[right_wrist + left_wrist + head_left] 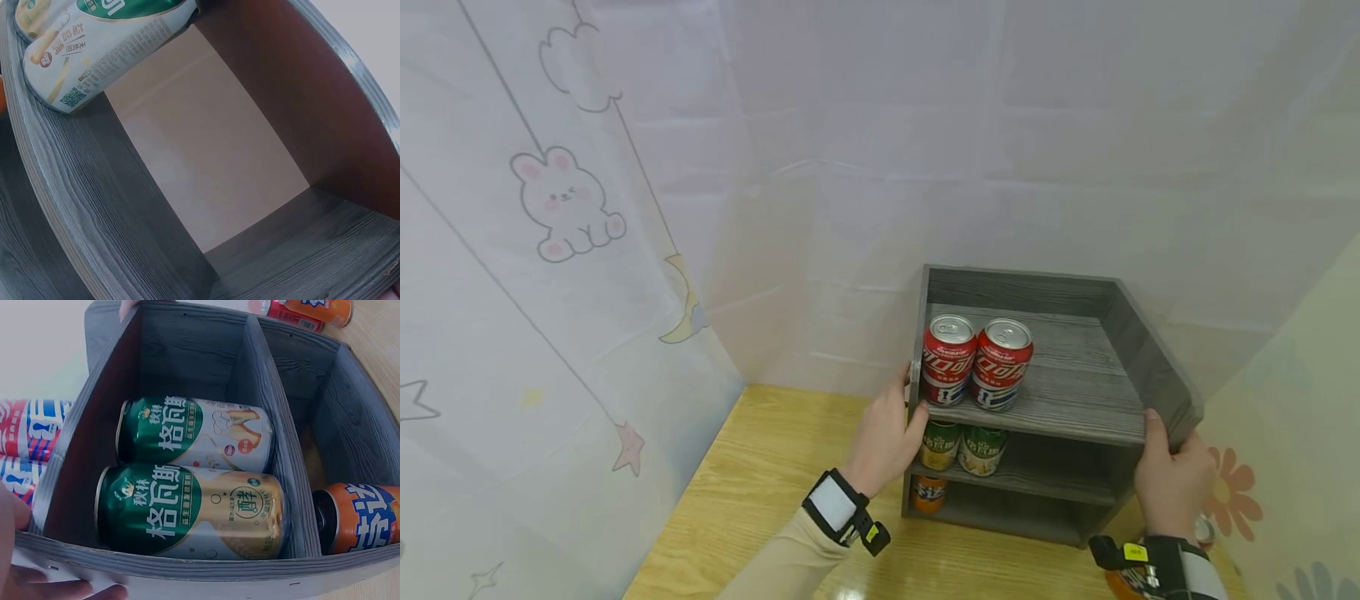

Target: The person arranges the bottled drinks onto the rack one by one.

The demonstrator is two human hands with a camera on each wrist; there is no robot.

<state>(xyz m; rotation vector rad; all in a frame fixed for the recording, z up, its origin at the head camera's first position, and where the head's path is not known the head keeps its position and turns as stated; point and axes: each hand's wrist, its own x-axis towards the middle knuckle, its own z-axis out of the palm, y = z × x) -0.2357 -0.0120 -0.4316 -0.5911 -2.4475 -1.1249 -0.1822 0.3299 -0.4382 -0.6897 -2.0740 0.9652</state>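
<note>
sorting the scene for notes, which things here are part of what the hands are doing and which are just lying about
In hand:
- grey shelf unit, gripped at both front corners
- left hand on its left edge
- right hand on its right corner
- two red cans, top shelf
- two green cans, middle shelf
- orange can, bottom shelf

Lying about:
- wooden table
- bunny-print curtain

A light wooden table (760,492) carries a grey wood-grain shelf unit (1075,375), gripped at its front corners between the left hand (886,433) and the right hand (1172,479). Nearest the left hand, two red cola cans (976,362) stand on the top board, two green-and-gold cans (961,446) on the middle shelf, and an orange can (928,493) on the bottom shelf.
</note>
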